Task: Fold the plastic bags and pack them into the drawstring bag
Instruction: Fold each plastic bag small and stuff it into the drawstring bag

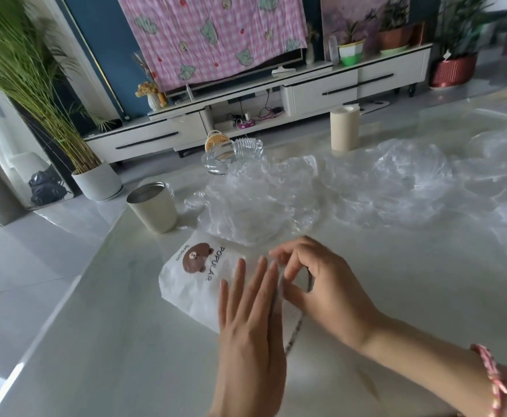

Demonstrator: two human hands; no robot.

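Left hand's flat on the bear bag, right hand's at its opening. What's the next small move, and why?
Probably spread the mouth of the drawstring bag open with the right hand, whose grip seems to pinch its edge, while the flat left hand pins it down. The plastic bags lie crumpled beyond it, unfolded.

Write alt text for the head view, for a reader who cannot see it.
A person's left hand lies flat on a white drawstring bag with a bear print, while the right hand pinches its cord. Crumpled clear plastic bags lie behind on the table.
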